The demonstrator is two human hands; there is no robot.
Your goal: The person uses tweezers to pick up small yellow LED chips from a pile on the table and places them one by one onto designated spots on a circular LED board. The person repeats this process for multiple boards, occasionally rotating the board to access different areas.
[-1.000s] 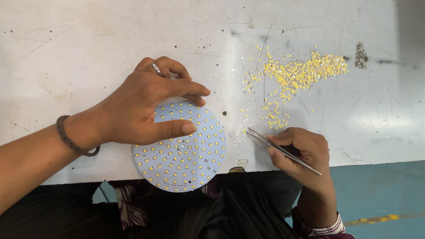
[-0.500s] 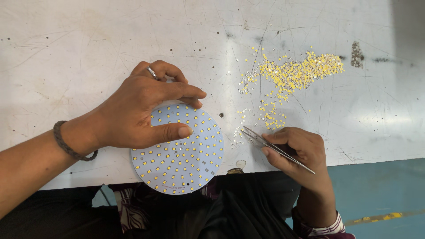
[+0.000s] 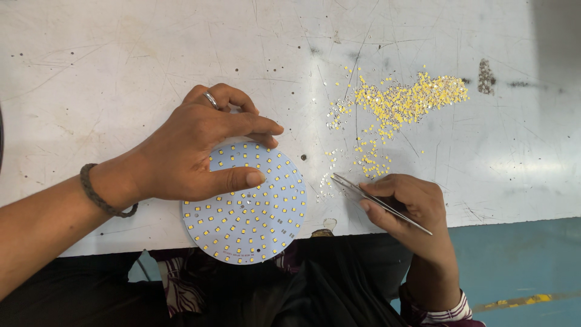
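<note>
A round white circuit board [image 3: 254,218] studded with several small yellow square chips lies at the near edge of the table, partly overhanging it. My left hand [image 3: 200,148] rests on the board's upper left, thumb and fingers pressing it down; a ring is on one finger. My right hand [image 3: 408,206] grips metal tweezers [image 3: 375,200], their tips pointing left at the table just right of the board. A pile of tiny yellow chips [image 3: 405,100] is scattered beyond the tweezers.
The scratched white table [image 3: 121,72] ends just below the board, with my dark clothing and a blue floor [image 3: 520,266] under it. A dark smudge [image 3: 486,75] marks the table at the far right.
The tweezers' tips stay near the table right of the board. Both hands hold almost the same positions; the view has shifted slightly.
</note>
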